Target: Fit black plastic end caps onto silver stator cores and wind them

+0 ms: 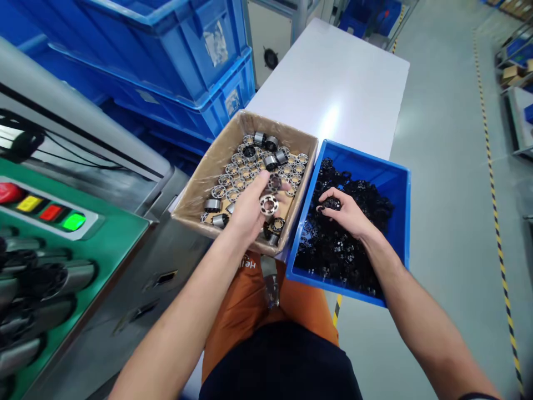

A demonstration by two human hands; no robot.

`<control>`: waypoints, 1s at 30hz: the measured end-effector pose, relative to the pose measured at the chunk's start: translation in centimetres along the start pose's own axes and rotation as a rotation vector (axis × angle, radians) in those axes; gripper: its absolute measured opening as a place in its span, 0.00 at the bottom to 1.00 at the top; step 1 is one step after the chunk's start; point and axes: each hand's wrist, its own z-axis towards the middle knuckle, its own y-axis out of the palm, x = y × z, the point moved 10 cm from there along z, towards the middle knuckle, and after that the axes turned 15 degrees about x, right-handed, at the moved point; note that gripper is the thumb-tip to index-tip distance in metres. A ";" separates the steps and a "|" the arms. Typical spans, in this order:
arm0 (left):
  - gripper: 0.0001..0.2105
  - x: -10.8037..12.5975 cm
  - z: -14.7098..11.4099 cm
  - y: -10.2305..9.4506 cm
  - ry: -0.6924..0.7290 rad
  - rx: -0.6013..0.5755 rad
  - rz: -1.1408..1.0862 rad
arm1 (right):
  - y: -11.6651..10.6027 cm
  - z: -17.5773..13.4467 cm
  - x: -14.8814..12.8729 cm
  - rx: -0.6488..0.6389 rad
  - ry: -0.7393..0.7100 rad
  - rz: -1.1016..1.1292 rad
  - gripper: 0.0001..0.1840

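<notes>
My left hand (249, 206) is closed over the cardboard box (195, 197), holding a silver slotted metal core (268, 205) with its ring-shaped end facing up. Against the fingers shows a darker ring-shaped piece (273, 182); whether it belongs to the same core I cannot tell. Beneath this hand, several similar metal cores (239, 184) stand on end in the box, and a few lie on their sides. On the right, my right hand (347, 214) reaches into a blue bin (400, 211), its fingers curled around a black plastic part (331, 204). Many black parts (333, 255) heap up below it.
Both containers sit on a white table (333, 72). Stacked blue crates (187, 66) rise behind the box at left. Nearer left is a green machine panel (116, 222) with coloured buttons (52, 212) and metal cylinders (70, 278). Yellow-black floor tape (493, 194) runs along the right.
</notes>
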 end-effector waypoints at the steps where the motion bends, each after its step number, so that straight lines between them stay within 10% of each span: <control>1: 0.23 -0.5 -0.2 0.5 -0.018 0.001 -0.038 | 0.0 -0.2 -0.4 0.016 -0.007 0.030 0.18; 8: 0.28 -2.4 -1.9 2.8 -0.107 -0.132 -0.127 | 1.0 -2.7 -3.4 0.027 -0.013 0.128 0.26; 17: 0.24 -2.6 -2.7 1.1 0.071 -0.147 -0.029 | 4.1 -2.7 -12.0 -0.067 -0.485 0.093 0.21; 30: 0.29 -3.2 -3.0 1.2 0.027 -0.155 -0.031 | 4.2 -2.7 -11.1 0.020 -0.549 0.169 0.29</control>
